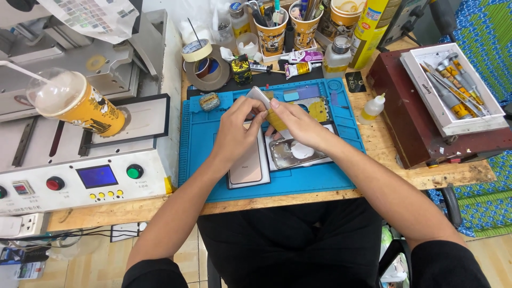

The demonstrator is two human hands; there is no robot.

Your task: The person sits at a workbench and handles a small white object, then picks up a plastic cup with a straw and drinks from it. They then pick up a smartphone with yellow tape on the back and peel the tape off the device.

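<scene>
Both hands are working right over the blue silicone repair mat (pixel 320 176) on the wooden desk (pixel 384 144) — the left hand (pixel 237 125) and right hand (pixel 298 122) are meeting at a small white-grey flat piece (pixel 258 96), each grip pinching it between thumb and fingertips, lifted a bit above the mat. Can't tell exactly what the piece is, it's mostly covered by the fingers

Directly below the hands a rose-gold phone back lying flat (pixel 248 168) and an open silver phone frame with a white round pad in it (pixel 296 152) are sitting side by side on the mat

What's worrying me here:
- the pinch is only catching the piece's edges, so it's looking like it could slip and drop straight onto the open frame
- two hands pulling on one thin part — too much bend and I'd guess it's creasing or cracking
- the forearms are hovering just over both phone parts, so a lowered wrist could be nudging them around
- the small clear squeeze bottle with a yellow label (pixel 372 108) is standing near the right forearm at the mat's edge, easy to knock
- the tall yellow paper cup with a clear lid (pixel 80 104) is perched on the white machine with coloured buttons (pixel 80 181) to the left, and a spill there would be ugly
</scene>
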